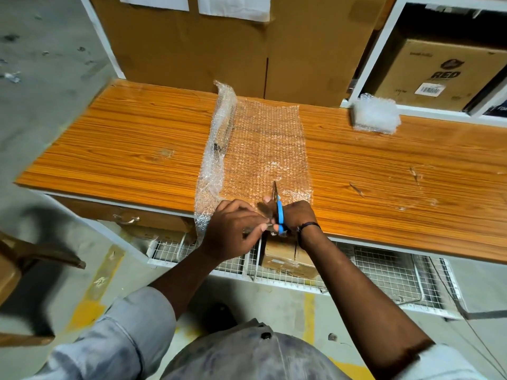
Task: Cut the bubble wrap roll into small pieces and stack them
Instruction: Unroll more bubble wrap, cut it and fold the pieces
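Bubble wrap (263,144) lies pinched at its near edge by left grip (233,229); right grip (297,215) clamps scissors (279,209).

Storeroom corner: orange bench (123,138) on grey floor (41,119).
The wood-grain bench stands against tall brown cardboard (192,45) with white papers (233,5) stuck near the top; a white shelf (381,45) to the right holds a printed box (428,75). Under the bench are a drawer (123,215) and white wire racks (384,272). The concrete floor carries worn yellow marks (90,305).
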A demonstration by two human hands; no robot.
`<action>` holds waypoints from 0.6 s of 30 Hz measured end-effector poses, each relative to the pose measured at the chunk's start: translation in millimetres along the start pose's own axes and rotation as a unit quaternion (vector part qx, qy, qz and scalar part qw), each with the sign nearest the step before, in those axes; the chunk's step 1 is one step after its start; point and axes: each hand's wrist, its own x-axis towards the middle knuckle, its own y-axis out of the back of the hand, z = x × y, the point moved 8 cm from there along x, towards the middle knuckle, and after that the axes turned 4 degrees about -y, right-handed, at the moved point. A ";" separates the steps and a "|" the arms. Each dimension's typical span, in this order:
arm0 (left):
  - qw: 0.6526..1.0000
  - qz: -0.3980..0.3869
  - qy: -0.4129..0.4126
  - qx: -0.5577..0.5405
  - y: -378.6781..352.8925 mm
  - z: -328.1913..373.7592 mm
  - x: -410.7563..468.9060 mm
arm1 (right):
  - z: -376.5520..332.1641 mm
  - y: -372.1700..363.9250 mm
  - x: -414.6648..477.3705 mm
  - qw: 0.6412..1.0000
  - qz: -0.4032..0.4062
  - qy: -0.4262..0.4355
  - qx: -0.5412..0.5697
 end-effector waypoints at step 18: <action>0.970 -0.115 0.212 0.039 -55.1 -79.6 100.8 | 8.9 -5.7 -8.9 0.988 -0.040 -0.024 0.145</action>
